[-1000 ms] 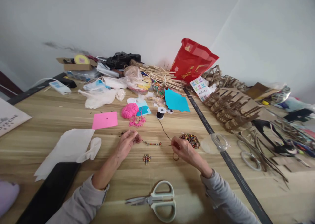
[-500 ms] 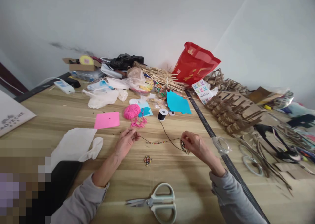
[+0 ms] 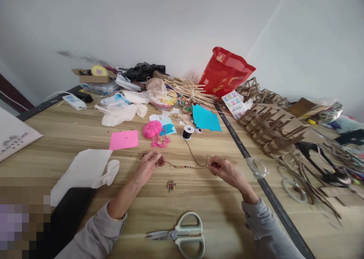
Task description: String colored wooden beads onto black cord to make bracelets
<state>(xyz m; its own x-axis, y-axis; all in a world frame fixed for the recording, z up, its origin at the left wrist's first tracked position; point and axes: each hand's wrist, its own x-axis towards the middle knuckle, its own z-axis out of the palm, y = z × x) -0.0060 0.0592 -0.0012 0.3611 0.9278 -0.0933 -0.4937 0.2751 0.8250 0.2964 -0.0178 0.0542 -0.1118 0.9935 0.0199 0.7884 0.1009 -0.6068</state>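
Between my two hands runs a thin dark cord carrying a row of small colourful beads [image 3: 184,167]. My left hand [image 3: 151,162] pinches one end of the cord, fingertips together. At the other side my right hand [image 3: 223,169] is closed on the cord, its fingers curled so that the part inside is hidden. From there the black cord [image 3: 196,158] loops back to a spool of black cord [image 3: 188,132] standing upright. A small cluster of loose beads [image 3: 171,186] lies on the table below the strung row. Scissors with pale handles [image 3: 182,234] rest nearer to me.
Pink yarn [image 3: 152,129], a pink paper [image 3: 124,140] and blue sheets [image 3: 206,118] lie beyond my hands. A red bag [image 3: 227,71] stands at the back. Small woven brown baskets [image 3: 267,132] and a clear coil [image 3: 256,168] are at right, a white cloth [image 3: 82,170] at left.
The beaded row has shifted right and slightly down. Cord from the spool now bends in a loop toward my right hand, which has turned over so the beads there are hidden.
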